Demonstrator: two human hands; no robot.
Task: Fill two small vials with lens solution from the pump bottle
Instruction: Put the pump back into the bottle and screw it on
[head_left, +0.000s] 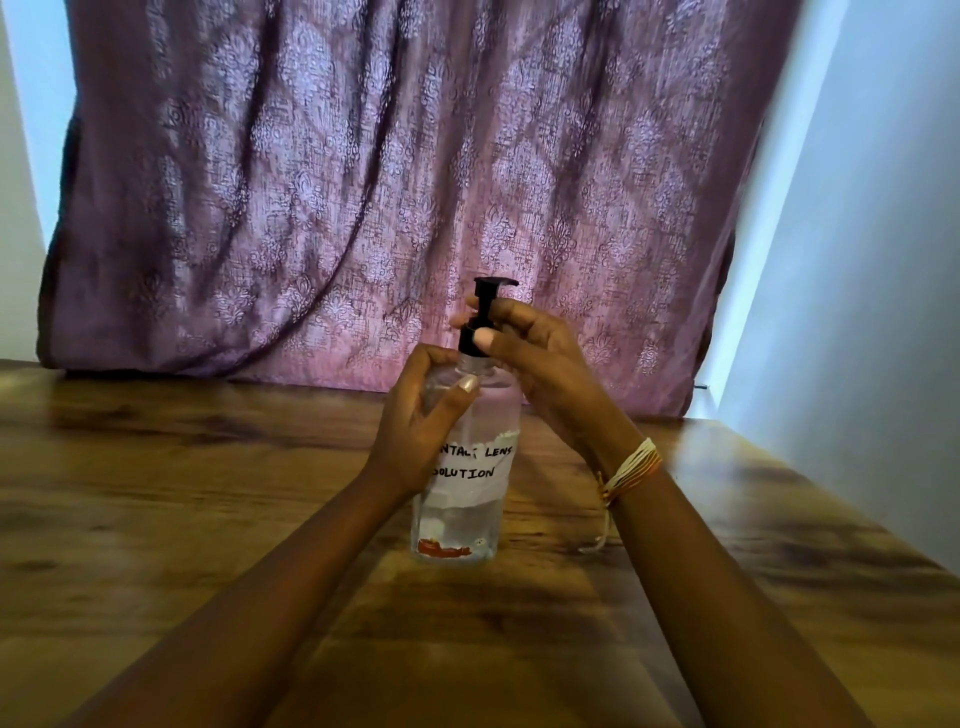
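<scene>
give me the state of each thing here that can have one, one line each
pump bottle: upright on the wooden table, partly filled with clear liquid
pump head: raised, not pressed, nozzle pointing right
left hand: wrapped around the bottle's upper body
right hand: fingers closed on the black pump collar
curtain: drawn shut, hanging in folds behind the table
vials: none in view

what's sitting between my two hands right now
In the head view, the clear pump bottle stands between them: the left hand grips its shoulder, the right hand holds its black pump collar.
</scene>
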